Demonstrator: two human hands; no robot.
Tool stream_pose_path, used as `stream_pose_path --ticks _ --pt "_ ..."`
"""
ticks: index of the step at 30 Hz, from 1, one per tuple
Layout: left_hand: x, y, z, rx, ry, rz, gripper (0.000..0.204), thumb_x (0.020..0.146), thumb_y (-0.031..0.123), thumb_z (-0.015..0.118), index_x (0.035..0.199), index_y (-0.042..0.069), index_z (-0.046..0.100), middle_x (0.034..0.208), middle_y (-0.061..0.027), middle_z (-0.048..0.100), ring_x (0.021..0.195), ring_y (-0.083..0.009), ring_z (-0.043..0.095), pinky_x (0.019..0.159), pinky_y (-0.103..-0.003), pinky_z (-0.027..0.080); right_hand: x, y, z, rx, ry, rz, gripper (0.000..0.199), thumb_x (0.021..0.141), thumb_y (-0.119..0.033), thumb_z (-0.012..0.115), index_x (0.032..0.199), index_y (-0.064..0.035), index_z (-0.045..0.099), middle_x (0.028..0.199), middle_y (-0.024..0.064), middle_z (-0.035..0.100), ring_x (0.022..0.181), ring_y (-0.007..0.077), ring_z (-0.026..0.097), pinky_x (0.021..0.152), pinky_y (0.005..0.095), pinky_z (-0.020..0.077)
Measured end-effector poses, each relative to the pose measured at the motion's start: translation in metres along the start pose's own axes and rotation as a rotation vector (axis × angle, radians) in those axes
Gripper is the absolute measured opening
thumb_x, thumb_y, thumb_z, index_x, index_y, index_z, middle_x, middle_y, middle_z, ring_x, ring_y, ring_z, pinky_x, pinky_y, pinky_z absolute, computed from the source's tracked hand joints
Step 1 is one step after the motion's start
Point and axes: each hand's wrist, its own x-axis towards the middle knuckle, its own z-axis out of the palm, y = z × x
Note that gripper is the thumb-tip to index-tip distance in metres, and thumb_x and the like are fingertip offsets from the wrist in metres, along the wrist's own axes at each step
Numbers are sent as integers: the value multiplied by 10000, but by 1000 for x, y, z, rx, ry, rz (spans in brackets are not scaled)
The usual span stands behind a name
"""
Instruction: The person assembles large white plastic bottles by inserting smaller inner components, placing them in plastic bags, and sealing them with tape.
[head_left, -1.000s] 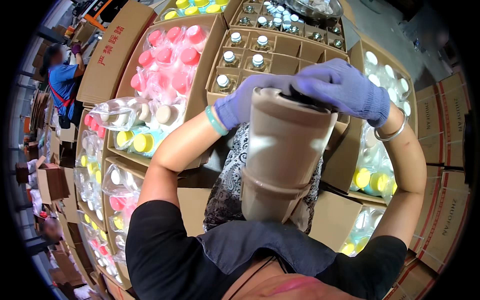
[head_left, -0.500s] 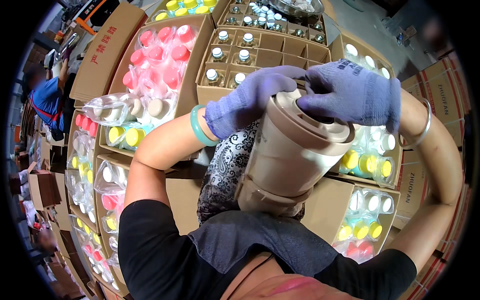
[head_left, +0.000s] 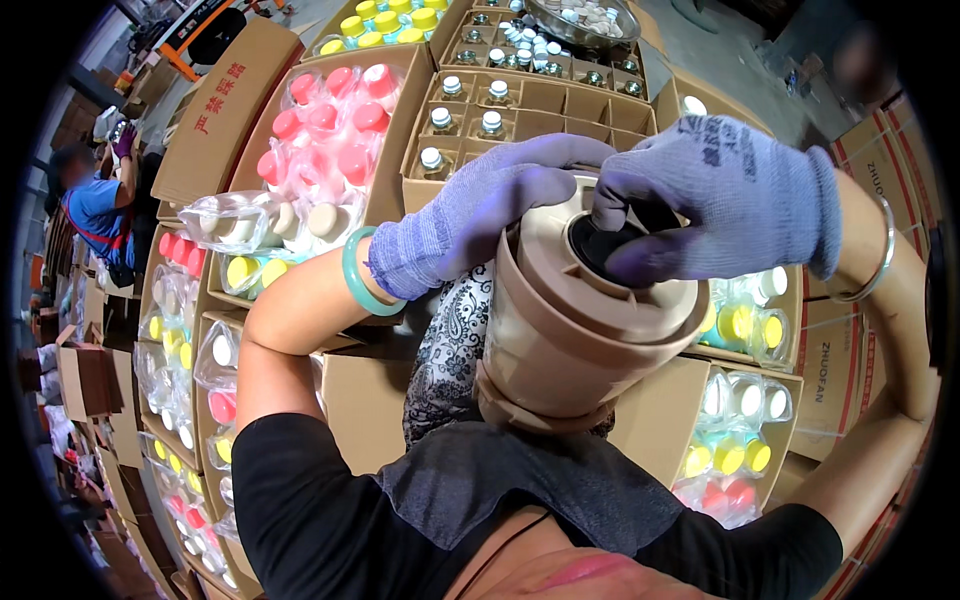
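Observation:
Between my gloved hands a large beige cylindrical container [head_left: 570, 365] stands tilted at my lap, its stepped round lid [head_left: 620, 315] turned up toward me. A black round piece [head_left: 592, 243] sits at the lid's middle. My right hand [head_left: 715, 195], in a purple-grey knit glove, is closed, with thumb and fingers pinching that black piece. My left hand [head_left: 470, 210], gloved alike, curves round the far left side of the lid and steadies it; some of its fingertips are hidden behind the rim. Patterned cloth [head_left: 450, 345] shows beside the container.
Ahead, a divided carton [head_left: 535, 120] holds white-capped glass bottles. Left of it stands a carton of pink-capped bottles [head_left: 325, 120] in plastic wrap. More bottle cartons [head_left: 740, 440] flank me on the right. A metal bowl [head_left: 580, 20] sits at the back. A person in blue [head_left: 95, 210] works far left.
My right hand has moved toward me and right, gripping the black piece that it mostly covered before. The container's lid has tilted more toward me. My left hand has shifted slightly left.

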Motion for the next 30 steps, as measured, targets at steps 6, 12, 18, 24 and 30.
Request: stream_pose_path --ticks 6,12,18,24,30 --pt "-2 -17 -7 111 173 16 386 898 168 463 1143 -60 655 1189 -146 668 1087 -202 630 972 -317 480 8 0 10 54 -43 185 489 965 -496 541 930 -18 639 810 184 681 804 349 680 765 422 530" --pt "28 -47 -15 340 201 121 306 902 117 498 1060 -61 690 1019 -151 716 948 -216 670 884 -304 526 32 44 27 -491 -264 -109 284 967 -310 554 1011 -34 603 836 204 674 820 374 688 717 465 552" --pt "65 -74 -27 195 137 -48 281 943 97 508 1083 -31 715 1003 -154 723 912 -206 688 858 -314 546 54 87 23 643 -532 585 329 1041 -346 457 1090 -65 621 874 58 677 790 217 631 701 360 495" --pt "-24 -30 -76 1038 123 262 240 982 71 506 1157 -53 613 1290 -204 624 1210 -286 605 1048 -385 491 23 95 98 353 -27 294 364 934 -445 572 999 -109 693 765 77 666 713 210 644 651 350 525" --pt "-12 -61 -87 351 141 132 317 1008 119 429 1210 -58 598 1349 -258 559 1251 -325 568 1068 -409 471 6 48 287 409 -278 94 458 907 -504 631 1052 -79 724 899 187 686 924 344 677 865 402 536"
